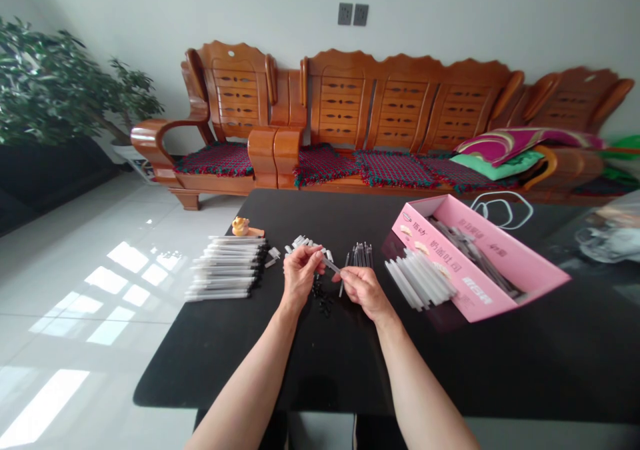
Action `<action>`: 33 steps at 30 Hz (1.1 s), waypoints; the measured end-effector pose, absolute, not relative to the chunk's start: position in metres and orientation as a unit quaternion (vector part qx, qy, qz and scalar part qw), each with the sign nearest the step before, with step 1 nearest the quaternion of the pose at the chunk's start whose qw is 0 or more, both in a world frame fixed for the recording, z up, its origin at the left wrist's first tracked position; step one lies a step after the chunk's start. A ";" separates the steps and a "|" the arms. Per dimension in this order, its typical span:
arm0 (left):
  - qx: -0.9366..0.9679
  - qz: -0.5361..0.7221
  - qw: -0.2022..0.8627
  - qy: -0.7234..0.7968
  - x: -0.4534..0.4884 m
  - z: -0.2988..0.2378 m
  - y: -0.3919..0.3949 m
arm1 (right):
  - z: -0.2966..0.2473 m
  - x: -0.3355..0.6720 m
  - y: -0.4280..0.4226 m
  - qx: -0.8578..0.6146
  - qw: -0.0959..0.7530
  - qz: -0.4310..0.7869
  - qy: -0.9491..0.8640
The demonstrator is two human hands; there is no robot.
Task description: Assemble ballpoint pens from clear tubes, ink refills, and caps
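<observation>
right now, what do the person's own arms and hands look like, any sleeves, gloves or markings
The left forearm and right forearm are bare in view, narrowing towards the wrists, with no sleeves, watches or bands showing. The left grip and right grip are ungloved human hands, without visible markings; small rings would be hard to tell.

left hand (301,271): pinching | right hand (366,291): pinching | bare forearms (257,377): extended forward, converging

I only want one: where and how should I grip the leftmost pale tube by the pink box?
Probably pinch the leftmost pale tube mid-length from above and its left: it's slim, with other tubes and the pink box to its right.
</observation>
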State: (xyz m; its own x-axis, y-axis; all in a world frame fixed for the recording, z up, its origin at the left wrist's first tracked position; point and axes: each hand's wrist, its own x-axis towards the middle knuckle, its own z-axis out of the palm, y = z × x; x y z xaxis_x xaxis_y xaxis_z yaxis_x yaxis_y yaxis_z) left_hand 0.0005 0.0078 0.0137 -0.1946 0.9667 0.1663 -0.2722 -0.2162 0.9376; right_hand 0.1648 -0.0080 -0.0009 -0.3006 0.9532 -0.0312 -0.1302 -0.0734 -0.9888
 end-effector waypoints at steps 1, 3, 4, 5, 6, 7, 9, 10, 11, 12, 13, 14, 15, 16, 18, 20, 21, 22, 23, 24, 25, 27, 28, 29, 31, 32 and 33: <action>0.427 0.654 0.472 0.409 0.001 0.014 0.007 | -0.001 0.165 -0.008 -0.391 0.439 0.626 -0.512; 0.432 0.650 0.474 0.407 0.001 0.014 0.007 | 0.000 0.165 -0.008 -0.386 0.440 0.633 -0.506; 0.435 0.648 0.475 0.407 0.001 0.014 0.007 | 0.000 0.164 -0.008 -0.386 0.442 0.633 -0.505; 0.438 0.645 0.475 0.408 0.001 0.014 0.007 | 0.001 0.163 -0.009 -0.386 0.444 0.630 -0.506; 0.442 0.644 0.474 0.408 0.001 0.014 0.007 | 0.002 0.163 -0.009 -0.388 0.446 0.625 -0.510; 0.445 0.644 0.470 0.408 0.000 0.014 0.007 | 0.003 0.162 -0.009 -0.389 0.451 0.616 -0.515; 0.446 0.654 0.450 0.413 -0.007 0.015 0.008 | 0.004 0.162 -0.009 -0.391 0.465 0.600 -0.521; 0.441 0.667 0.430 0.419 -0.013 0.016 0.010 | 0.004 0.162 -0.009 -0.390 0.475 0.593 -0.519; 0.429 0.686 0.400 0.430 -0.022 0.016 0.011 | 0.003 0.163 -0.008 -0.390 0.488 0.589 -0.513; 0.411 0.708 0.362 0.445 -0.032 0.017 0.014 | 0.002 0.164 -0.008 -0.389 0.503 0.585 -0.503; 0.383 0.734 0.315 0.464 -0.045 0.017 0.016 | 0.001 0.165 -0.007 -0.389 0.519 0.581 -0.492; 0.347 0.756 0.266 0.487 -0.060 0.017 0.019 | 0.000 0.165 -0.006 -0.390 0.532 0.577 -0.482; 0.320 0.766 0.221 0.511 -0.075 0.017 0.022 | -0.001 0.166 -0.006 -0.391 0.542 0.572 -0.476; 0.299 0.769 0.181 0.536 -0.090 0.017 0.024 | -0.002 0.166 -0.005 -0.392 0.548 0.568 -0.472; 0.267 0.758 0.123 0.582 -0.120 0.017 0.027 | -0.003 0.167 -0.005 -0.391 0.548 0.567 -0.475; 0.261 0.735 0.095 0.619 -0.144 0.017 0.029 | -0.003 0.166 -0.005 -0.390 0.543 0.567 -0.481; 0.259 0.721 0.085 0.637 -0.153 0.017 0.030 | -0.003 0.166 -0.006 -0.391 0.542 0.566 -0.483; 0.257 0.707 0.080 0.654 -0.162 0.016 0.031 | -0.003 0.166 -0.006 -0.392 0.542 0.565 -0.483; 0.255 0.697 0.078 0.666 -0.168 0.016 0.032 | -0.003 0.166 -0.006 -0.392 0.543 0.564 -0.483; 0.252 0.691 0.078 0.673 -0.174 0.016 0.033 | -0.003 0.166 -0.006 -0.393 0.544 0.563 -0.483; 0.248 0.689 0.082 0.676 -0.178 0.016 0.035 | -0.003 0.166 -0.007 -0.393 0.544 0.563 -0.482; 0.239 0.689 0.094 0.678 -0.186 0.014 0.040 | -0.003 0.167 -0.007 -0.392 0.544 0.564 -0.483; 0.237 0.685 0.102 0.681 -0.189 0.012 0.043 | -0.003 0.168 -0.007 -0.391 0.542 0.565 -0.483; 0.237 0.679 0.108 0.686 -0.192 0.011 0.046 | -0.003 0.168 -0.007 -0.391 0.541 0.566 -0.484; 0.239 0.665 0.111 0.698 -0.198 0.008 0.050 | -0.004 0.169 -0.007 -0.390 0.540 0.567 -0.484; 0.245 0.663 0.108 0.699 -0.201 0.006 0.051 | -0.004 0.169 -0.007 -0.389 0.541 0.568 -0.484; 0.265 0.665 0.114 0.689 -0.203 0.005 0.051 | -0.004 0.169 -0.007 -0.387 0.541 0.568 -0.485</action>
State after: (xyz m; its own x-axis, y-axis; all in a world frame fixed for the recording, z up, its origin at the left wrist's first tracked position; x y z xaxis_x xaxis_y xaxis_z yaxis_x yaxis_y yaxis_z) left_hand -0.2035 0.0512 0.0053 -0.8338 0.5167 0.1946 0.2131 -0.0241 0.9767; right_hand 0.1686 -0.0066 -0.0039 -0.1147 0.9897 0.0851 -0.2381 0.0558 -0.9696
